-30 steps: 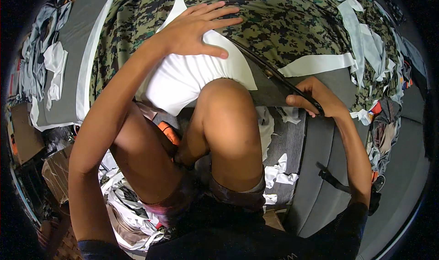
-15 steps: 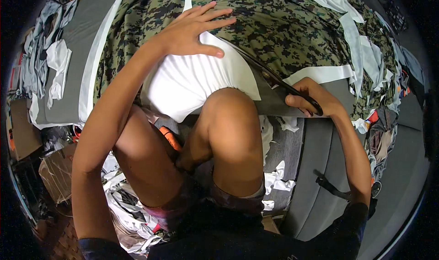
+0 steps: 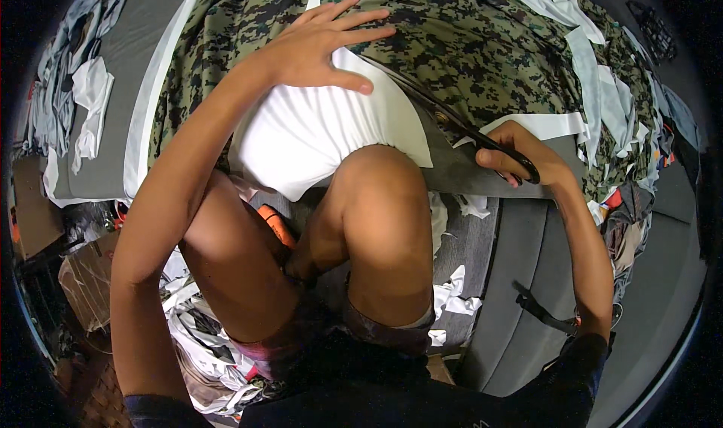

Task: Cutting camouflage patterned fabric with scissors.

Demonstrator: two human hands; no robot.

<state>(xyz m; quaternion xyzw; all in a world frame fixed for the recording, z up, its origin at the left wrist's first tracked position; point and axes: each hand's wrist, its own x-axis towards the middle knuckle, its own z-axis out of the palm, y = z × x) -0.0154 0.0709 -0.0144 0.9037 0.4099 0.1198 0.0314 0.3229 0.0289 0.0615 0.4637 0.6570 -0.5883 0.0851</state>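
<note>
Spread flat, my left hand (image 3: 324, 47) presses on the top of a white cloth piece (image 3: 324, 130), its fingers reaching onto camouflage fabric (image 3: 482, 51). The white cloth drapes down toward my knee with gathered folds. My right hand (image 3: 523, 157) grips the handles of dark scissors (image 3: 452, 119). Their long blades point up and left along the right edge of the white cloth, toward my left hand. Exactly where the tips end is hard to make out. Just above my right hand lies a white strip (image 3: 546, 124).
A grey padded surface (image 3: 120, 104) carries the camouflage fabric. Pale cloth strips (image 3: 591, 89) lie at right, grey garments (image 3: 64, 74) at far left. Below are a cardboard box (image 3: 89, 281), an orange object (image 3: 276, 226), white scraps (image 3: 456, 296) and a heap of cloth (image 3: 207, 345).
Almost nothing differs. The view has shifted slightly; my left hand stays spread on the cloth, and my right hand still holds the scissors in nearly the same place.
</note>
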